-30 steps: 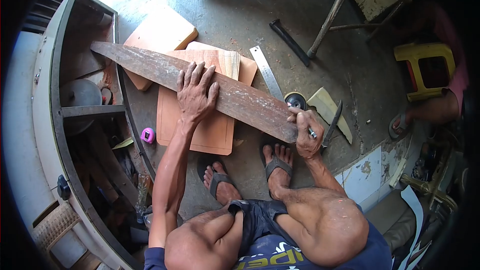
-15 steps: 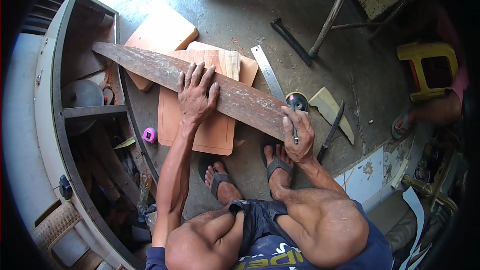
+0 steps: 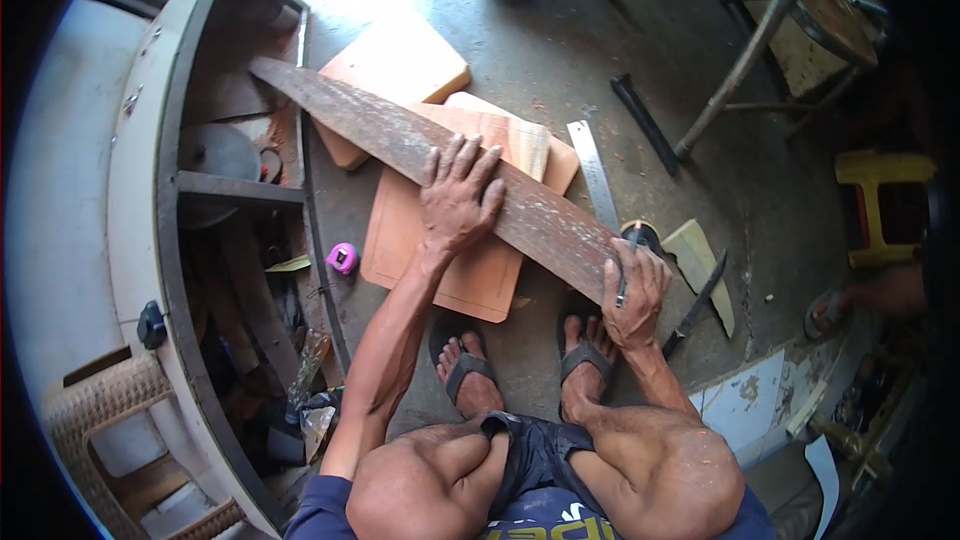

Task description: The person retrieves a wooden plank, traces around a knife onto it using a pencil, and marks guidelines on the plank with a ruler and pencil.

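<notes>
Plank [image 3: 545, 220]: across the boards [image 3: 402, 220], left end at the cabinet [image 3: 240, 187].
Tape measure [image 3: 342, 258]: on the floor [image 3: 570, 40], between cabinet and boards.
Ruler [image 3: 594, 172]: right of the boards, beyond the plank.
Knife [image 3: 700, 302]: on the floor, right of the right hand [image 3: 637, 290].

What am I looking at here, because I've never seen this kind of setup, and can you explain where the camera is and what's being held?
There's no machine here, just a person's two bare hands. One camera, worn on their head, looks forward and down.

The left hand is spread on a long, tapered, weathered brown board. The right hand holds a slim pen-like tool at the board's wider end.

The board lies across flat orange-brown panels. Around them on the grey floor are a silver metal ruler, a bright pink tape measure and a dark knife-shaped blade.
</notes>
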Tool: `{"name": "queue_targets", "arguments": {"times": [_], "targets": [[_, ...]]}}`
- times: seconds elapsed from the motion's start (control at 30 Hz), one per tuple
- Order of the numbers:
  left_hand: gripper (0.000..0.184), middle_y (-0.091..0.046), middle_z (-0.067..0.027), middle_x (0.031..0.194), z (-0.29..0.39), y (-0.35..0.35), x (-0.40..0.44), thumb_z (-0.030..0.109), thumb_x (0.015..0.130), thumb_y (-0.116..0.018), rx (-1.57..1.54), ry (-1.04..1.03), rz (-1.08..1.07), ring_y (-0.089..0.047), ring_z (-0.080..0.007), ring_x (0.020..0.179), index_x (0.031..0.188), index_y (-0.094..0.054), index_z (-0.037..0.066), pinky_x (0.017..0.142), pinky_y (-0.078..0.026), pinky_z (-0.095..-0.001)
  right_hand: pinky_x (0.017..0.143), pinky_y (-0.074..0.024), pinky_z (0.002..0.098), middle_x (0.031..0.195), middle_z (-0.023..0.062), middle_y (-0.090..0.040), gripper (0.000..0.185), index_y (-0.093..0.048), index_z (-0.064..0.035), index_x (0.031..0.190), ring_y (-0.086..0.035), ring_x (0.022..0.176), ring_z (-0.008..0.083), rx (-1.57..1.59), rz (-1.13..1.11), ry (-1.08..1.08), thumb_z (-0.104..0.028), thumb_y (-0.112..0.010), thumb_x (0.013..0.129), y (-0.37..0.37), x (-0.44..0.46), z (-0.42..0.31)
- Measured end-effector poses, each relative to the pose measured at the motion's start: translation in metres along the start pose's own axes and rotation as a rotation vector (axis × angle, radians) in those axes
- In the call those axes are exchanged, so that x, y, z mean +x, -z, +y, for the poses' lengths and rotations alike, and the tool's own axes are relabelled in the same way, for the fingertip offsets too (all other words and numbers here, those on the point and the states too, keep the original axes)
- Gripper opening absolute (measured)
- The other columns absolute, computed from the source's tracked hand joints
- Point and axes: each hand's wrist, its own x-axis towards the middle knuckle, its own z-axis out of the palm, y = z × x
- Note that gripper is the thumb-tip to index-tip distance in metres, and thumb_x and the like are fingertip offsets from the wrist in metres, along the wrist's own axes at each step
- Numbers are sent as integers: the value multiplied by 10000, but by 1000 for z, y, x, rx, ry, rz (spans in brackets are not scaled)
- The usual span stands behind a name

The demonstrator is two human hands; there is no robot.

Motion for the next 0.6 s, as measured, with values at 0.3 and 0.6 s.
{"name": "queue_targets", "arguments": {"times": [0.3, 0.6], "targets": [[513, -542, -111, 1578, -2, -1, 0, 425, 1005, -615, -6, -3, 10, -414, -308, 1525, 1475, -630, 221, 1281, -194, -515, 1106, -391, 505, 1268, 145, -670, 375, -651, -85, 1381, -592, 1244, 348, -1, -25, -24, -191, -652, 1021, -3, 0, 2], [494, -567, -107, 1550, -2, -4, -1, 406, 982, -628, -33, -14, 48, -440, -301, 1504, 1438, -657, 219, 1278, -183, -523, 1112, -381, 523, 1315, 147, -662, 431, -630, -74, 1405, -584, 1264, 359, -39, -51, 1, -260, -668, 1019, -3, -1, 3]]}}
